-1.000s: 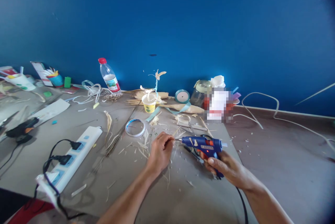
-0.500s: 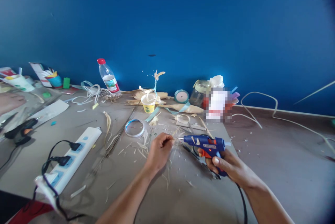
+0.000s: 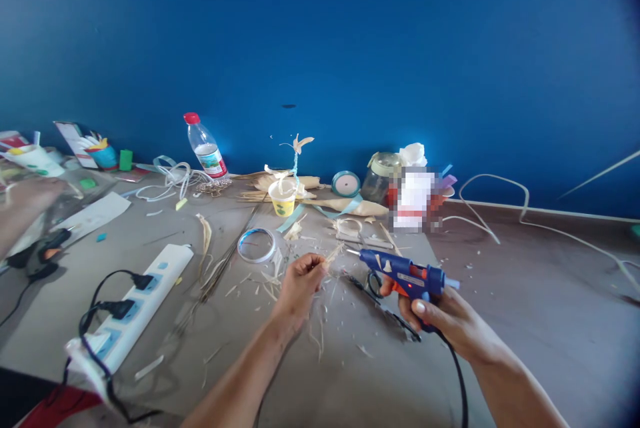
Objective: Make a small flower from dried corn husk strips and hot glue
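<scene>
My right hand (image 3: 443, 318) is wrapped round the grip of a blue and orange glue gun (image 3: 403, 274), whose nozzle points left and stands a little apart from my left hand. My left hand (image 3: 299, 285) is closed in a pinch on a small pale straw piece (image 3: 332, 254) that sticks up to the right of the fingers. Both hands hover just above the grey table (image 3: 525, 295), over a litter of straw scraps. The gun's black cord (image 3: 459, 381) trails down beside my right forearm.
A white power strip (image 3: 140, 305) with black plugs lies left. A tape ring (image 3: 257, 245), a yellow cup (image 3: 283, 197), a water bottle (image 3: 205, 147), a ribbon spool (image 3: 346, 184) and a jar (image 3: 381, 176) stand further back. Another person's arm (image 3: 20, 205) shows at far left.
The glue gun has drawn back to the right and lifted slightly, away from my left hand. My left hand has risen a little with the straw piece. A person's arm has come in at far left.
</scene>
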Demonstrator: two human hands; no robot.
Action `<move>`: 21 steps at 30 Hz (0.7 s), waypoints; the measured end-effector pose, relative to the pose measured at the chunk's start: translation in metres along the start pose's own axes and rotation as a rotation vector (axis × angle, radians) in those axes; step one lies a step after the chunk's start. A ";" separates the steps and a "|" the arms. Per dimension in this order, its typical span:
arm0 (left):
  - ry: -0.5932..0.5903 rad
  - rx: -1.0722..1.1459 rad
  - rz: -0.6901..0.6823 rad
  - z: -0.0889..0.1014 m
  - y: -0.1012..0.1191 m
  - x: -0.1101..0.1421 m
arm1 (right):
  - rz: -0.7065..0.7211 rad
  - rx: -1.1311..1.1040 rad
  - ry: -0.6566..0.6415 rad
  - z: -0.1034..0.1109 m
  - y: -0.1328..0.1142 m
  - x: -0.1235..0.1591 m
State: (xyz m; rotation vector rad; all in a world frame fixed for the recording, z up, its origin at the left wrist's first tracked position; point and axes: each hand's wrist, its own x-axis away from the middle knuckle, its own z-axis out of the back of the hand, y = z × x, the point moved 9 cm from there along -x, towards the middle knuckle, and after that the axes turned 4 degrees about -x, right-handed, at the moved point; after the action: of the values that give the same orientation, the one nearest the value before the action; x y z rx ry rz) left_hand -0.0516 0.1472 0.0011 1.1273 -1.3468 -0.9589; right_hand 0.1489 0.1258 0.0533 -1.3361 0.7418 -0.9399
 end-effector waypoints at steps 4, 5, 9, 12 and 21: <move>0.000 0.080 0.037 -0.004 0.000 0.001 | -0.010 0.417 0.236 0.024 -0.005 0.015; 0.003 0.095 0.045 -0.004 0.000 0.001 | 0.020 0.518 0.278 0.027 -0.008 0.021; 0.014 0.107 0.052 -0.002 -0.003 0.001 | 0.161 0.876 0.489 0.041 -0.004 0.058; -0.002 0.114 0.034 -0.003 -0.004 0.001 | 0.128 1.026 0.559 0.056 0.023 0.082; -0.065 0.258 0.062 -0.014 -0.001 0.006 | 0.056 1.048 0.568 0.088 0.083 0.112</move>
State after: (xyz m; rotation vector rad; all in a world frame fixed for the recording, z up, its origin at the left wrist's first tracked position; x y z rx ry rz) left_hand -0.0377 0.1422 0.0024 1.2471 -1.5826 -0.7981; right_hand 0.2889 0.0663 -0.0108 -0.1227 0.5454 -1.4044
